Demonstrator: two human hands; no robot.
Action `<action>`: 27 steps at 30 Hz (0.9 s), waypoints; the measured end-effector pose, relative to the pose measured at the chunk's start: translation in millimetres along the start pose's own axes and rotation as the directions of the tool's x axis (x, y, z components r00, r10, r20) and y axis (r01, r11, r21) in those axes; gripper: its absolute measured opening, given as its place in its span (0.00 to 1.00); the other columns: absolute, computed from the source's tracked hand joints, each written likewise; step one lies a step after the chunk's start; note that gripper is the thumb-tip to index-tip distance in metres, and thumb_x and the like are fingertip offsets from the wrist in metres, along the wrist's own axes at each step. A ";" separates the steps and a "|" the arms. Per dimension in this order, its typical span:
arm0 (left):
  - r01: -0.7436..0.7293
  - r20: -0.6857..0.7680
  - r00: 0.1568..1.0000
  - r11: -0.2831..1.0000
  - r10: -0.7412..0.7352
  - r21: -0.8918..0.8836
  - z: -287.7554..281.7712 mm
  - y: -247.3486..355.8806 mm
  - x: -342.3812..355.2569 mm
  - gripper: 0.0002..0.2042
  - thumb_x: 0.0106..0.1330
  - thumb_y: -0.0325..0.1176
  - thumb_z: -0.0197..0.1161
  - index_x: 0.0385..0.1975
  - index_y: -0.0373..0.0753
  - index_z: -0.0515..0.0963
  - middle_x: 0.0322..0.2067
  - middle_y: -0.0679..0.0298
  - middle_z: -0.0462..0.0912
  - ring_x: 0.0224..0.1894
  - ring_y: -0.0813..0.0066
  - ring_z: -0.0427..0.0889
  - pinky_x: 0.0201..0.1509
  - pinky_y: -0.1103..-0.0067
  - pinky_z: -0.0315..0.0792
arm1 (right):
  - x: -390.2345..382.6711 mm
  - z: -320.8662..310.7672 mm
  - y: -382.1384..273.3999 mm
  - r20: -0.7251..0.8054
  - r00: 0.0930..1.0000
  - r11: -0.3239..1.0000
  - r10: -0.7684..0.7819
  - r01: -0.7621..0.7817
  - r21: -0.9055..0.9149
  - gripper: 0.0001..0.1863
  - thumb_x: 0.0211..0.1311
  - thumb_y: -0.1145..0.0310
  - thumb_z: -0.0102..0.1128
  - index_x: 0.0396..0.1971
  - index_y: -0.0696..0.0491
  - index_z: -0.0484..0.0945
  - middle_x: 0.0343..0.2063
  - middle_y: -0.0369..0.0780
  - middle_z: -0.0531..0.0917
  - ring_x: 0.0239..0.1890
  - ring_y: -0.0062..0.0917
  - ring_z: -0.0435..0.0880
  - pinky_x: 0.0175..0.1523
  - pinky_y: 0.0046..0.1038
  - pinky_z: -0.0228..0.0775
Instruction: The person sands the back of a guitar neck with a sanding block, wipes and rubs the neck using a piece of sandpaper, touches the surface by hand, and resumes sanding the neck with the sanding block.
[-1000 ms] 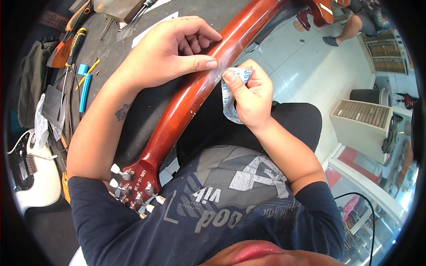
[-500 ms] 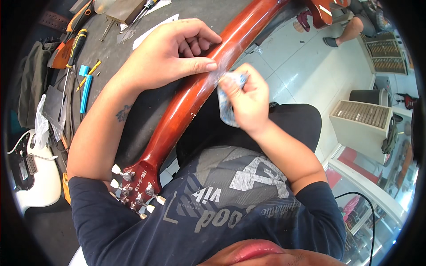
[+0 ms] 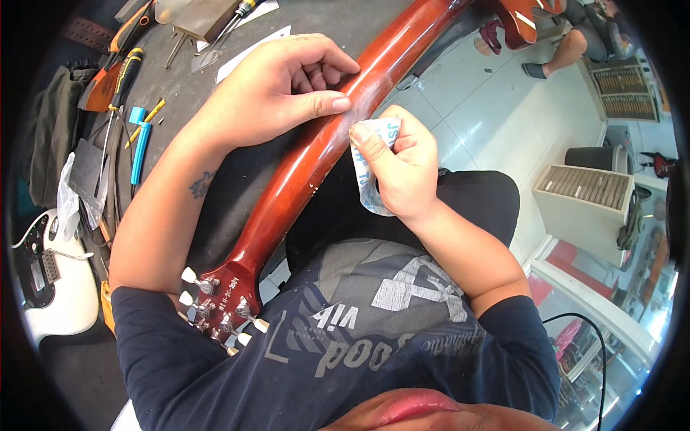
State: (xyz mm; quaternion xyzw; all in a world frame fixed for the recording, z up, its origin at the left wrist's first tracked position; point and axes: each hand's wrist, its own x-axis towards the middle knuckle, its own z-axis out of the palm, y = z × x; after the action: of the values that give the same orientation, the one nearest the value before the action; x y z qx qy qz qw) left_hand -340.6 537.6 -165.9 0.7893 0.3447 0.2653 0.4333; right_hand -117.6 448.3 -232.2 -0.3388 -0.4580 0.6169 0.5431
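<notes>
A glossy red-brown guitar neck [image 3: 287,183] runs diagonally across, back side up, with its headstock [image 3: 231,294] and cream-buttoned tuners low at left. Midway along it lies a dull whitish patch [image 3: 369,95]. My left hand [image 3: 277,93] rests on the neck beside that patch, thumb and forefinger tips pressed to it and the other fingers curled. Between the thumb and bent fingers of my right hand [image 3: 402,161] is a piece of sandpaper [image 3: 368,179], its white back printed in blue. Its upper end is by the neck's near edge; the grit side is hidden.
On the dark bench at left lie a yellow-black screwdriver [image 3: 128,75], a light-blue tube [image 3: 139,154], a wooden block [image 3: 205,18] and a white electric guitar body [image 3: 68,294]. A white box [image 3: 582,208] stands at right on the tiled floor. Another person's leg [image 3: 564,54] shows at upper right.
The sandpaper, blurred against the neck before, is now sharp, with its printed back turned to view. My right hand has shifted slightly; my left hand has stayed in place.
</notes>
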 end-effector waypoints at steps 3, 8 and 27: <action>0.027 0.007 1.000 1.000 -0.027 -0.008 0.5 3.4 0.4 0.20 0.72 0.35 0.79 0.58 0.32 0.84 0.40 0.71 0.80 0.40 0.87 0.78 0.44 0.86 0.75 | 11.3 -7.5 -1.1 -0.015 1.000 1.000 -0.014 0.014 0.024 0.09 0.80 0.70 0.69 0.38 0.54 0.78 0.31 0.32 0.85 0.32 0.10 0.79 0.36 0.19 0.71; 0.028 0.007 1.000 0.999 -0.028 -0.038 0.4 -0.3 -0.5 0.20 0.72 0.35 0.79 0.58 0.32 0.84 0.40 0.71 0.80 0.41 0.87 0.79 0.45 0.85 0.76 | 2.2 -0.3 -4.3 0.017 1.000 0.997 -0.003 0.004 -0.075 0.10 0.81 0.69 0.68 0.37 0.54 0.77 0.32 0.34 0.86 0.32 0.12 0.80 0.36 0.20 0.72; 0.005 0.003 1.000 0.999 -0.005 -0.036 0.9 -0.4 0.2 0.20 0.71 0.35 0.79 0.57 0.32 0.84 0.40 0.70 0.81 0.41 0.87 0.80 0.45 0.85 0.76 | 9.5 -0.7 -12.1 -0.021 1.000 0.993 -0.023 0.020 -0.118 0.08 0.79 0.69 0.71 0.39 0.57 0.83 0.29 0.31 0.85 0.31 0.10 0.79 0.35 0.19 0.71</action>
State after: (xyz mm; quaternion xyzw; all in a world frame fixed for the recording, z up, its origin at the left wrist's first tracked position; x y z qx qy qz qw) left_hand -339.9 537.5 -166.7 0.7809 0.3412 0.2695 0.4486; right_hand -114.4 457.6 -220.4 -0.3722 -0.4913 0.5789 0.5339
